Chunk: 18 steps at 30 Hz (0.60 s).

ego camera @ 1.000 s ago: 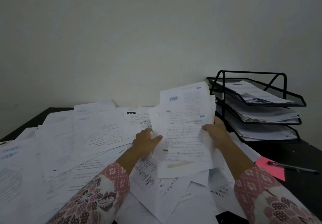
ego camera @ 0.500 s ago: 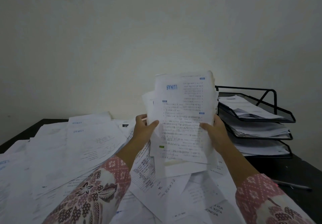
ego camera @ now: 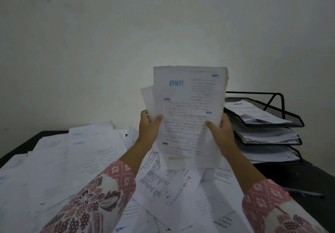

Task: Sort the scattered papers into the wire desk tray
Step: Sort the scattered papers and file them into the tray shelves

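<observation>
I hold a stack of printed papers [ego camera: 188, 113] upright above the desk, its lower edge down among the loose sheets. My left hand [ego camera: 149, 129] grips the stack's left edge with the thumb on the front. My right hand [ego camera: 220, 134] grips the right edge the same way. The top sheet shows blue upside-down lettering. A black three-tier wire desk tray [ego camera: 291, 122] stands to the right of the stack, each tier holding papers. Scattered white papers [ego camera: 76, 160] cover the dark desk on the left and in front of me.
A dark pen [ego camera: 304, 193] lies on the desk at the right, near my right sleeve. The bare desk [ego camera: 311, 176] shows in front of the tray. A plain pale wall stands behind everything.
Both hands have lifted the stack from a slanted hold to upright and squared its edges. The view has tilted up, so the tray sits lower and the pink note is out of sight.
</observation>
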Each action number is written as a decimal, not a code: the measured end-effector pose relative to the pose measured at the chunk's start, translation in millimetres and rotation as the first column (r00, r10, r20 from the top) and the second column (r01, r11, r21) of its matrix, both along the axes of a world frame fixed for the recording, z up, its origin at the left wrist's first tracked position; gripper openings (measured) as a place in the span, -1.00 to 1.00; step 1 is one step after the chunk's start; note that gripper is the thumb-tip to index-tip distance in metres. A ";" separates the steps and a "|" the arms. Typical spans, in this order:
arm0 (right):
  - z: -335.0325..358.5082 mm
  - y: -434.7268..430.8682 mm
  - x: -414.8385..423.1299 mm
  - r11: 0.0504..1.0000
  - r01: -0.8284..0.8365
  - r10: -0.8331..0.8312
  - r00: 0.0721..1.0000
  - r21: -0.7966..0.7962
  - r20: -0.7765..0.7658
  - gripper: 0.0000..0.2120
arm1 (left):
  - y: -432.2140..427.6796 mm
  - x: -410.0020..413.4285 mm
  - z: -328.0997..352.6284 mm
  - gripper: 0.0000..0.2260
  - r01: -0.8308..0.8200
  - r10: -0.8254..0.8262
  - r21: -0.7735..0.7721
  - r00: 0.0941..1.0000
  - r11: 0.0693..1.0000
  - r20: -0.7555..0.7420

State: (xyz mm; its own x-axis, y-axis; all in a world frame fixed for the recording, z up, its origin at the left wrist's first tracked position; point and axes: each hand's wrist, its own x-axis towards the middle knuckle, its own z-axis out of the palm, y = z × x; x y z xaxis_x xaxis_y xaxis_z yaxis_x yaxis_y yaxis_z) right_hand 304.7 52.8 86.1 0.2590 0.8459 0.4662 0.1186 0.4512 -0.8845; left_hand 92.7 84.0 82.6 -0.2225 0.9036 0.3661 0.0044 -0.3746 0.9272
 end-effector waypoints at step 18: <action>-3.7 12.5 19.1 0.993 0.080 -0.066 0.986 -0.083 0.154 -0.65 | 33.3 -22.4 -39.9 -0.58 0.029 -0.112 -0.111 0.468 0.993 -0.877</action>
State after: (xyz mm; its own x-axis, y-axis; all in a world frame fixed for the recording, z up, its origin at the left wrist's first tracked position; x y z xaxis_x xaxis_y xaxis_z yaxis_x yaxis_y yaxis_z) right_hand 323.8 65.3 82.4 0.2540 0.8668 0.4291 0.2835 0.3575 -0.8899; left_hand 70.3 117.4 42.7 0.2459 0.9321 0.2659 0.8100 -0.3483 0.4718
